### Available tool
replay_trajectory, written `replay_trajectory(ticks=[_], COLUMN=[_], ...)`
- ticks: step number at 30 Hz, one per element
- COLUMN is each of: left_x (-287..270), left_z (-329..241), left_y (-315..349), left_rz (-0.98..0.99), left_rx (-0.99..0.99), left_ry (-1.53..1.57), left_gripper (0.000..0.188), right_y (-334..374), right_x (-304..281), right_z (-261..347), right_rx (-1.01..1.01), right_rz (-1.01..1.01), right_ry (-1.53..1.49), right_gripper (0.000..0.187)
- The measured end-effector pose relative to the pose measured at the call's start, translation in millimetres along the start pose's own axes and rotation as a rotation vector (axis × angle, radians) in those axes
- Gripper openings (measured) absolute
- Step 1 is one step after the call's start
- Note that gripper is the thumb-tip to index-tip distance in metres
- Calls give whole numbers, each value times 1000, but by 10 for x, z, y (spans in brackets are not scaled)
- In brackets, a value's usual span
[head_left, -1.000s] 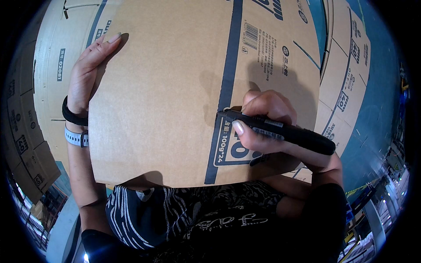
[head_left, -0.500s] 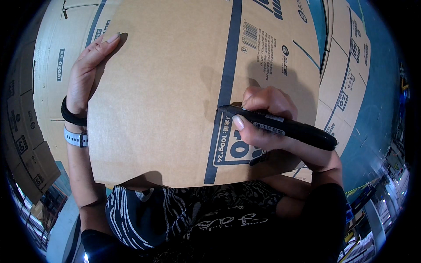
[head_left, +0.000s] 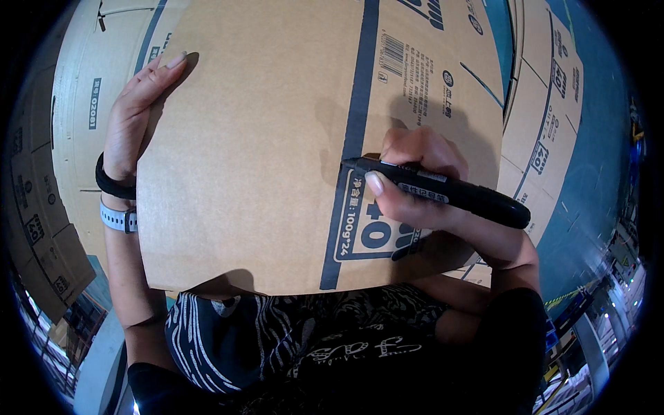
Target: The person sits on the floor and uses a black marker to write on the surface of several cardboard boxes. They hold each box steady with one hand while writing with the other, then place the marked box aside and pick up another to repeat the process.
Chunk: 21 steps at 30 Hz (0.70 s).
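A brown cardboard sheet (head_left: 242, 159), perhaps a flattened carton, lies in front of my body, with a dark blue stripe running from its far edge to its near edge. My left hand (head_left: 144, 104) grips its left edge, thumb on top and the other fingers mostly hidden at the edge. Pinched in my right hand (head_left: 422, 173) is a thick black marker pen (head_left: 477, 200), slanted with its dark tip at the blue stripe. Whether the tip touches the board cannot be made out. Under that hand, part of the blue printing is covered.
More printed cardboard (head_left: 83, 145) lies beneath and to the left. Further flat cartons (head_left: 546, 131) spread along the right over a blue-green surface (head_left: 588, 173). Darker cardboard (head_left: 48, 221) stands at the far left, beside a metal frame at lower left.
My right hand and the marker have shifted slightly away from my body along the blue stripe, uncovering more of the printing. The left hand keeps its grip nearly unmoved.
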<state>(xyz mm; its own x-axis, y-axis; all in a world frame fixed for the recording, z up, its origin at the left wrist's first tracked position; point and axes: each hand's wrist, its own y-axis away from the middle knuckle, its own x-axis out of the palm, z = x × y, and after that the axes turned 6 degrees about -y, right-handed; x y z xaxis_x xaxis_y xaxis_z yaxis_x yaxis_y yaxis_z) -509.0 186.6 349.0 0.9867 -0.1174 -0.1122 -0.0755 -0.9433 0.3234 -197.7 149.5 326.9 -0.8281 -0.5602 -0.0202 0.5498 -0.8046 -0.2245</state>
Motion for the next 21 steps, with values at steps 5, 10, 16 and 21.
replay_trajectory(ticks=[5, 10, 16, 21], left_x=[37, -50, -27, -6], left_z=[-28, 6, 2, -2], left_y=[13, -11, -9, 1], left_rz=[-17, 66, 56, 40], left_rx=[-8, 29, 45, 28], left_ry=[-13, -32, -76, -64], left_gripper=[31, 31, 32, 32], right_y=[-14, -22, -48, -65], right_x=[4, -5, -32, -46], right_z=[3, 4, -12, -1], right_rx=[-25, -26, -16, 7], right_rz=[-18, -33, -18, -20], right_ry=[142, 184, 97, 122], right_gripper=[24, 23, 23, 22])
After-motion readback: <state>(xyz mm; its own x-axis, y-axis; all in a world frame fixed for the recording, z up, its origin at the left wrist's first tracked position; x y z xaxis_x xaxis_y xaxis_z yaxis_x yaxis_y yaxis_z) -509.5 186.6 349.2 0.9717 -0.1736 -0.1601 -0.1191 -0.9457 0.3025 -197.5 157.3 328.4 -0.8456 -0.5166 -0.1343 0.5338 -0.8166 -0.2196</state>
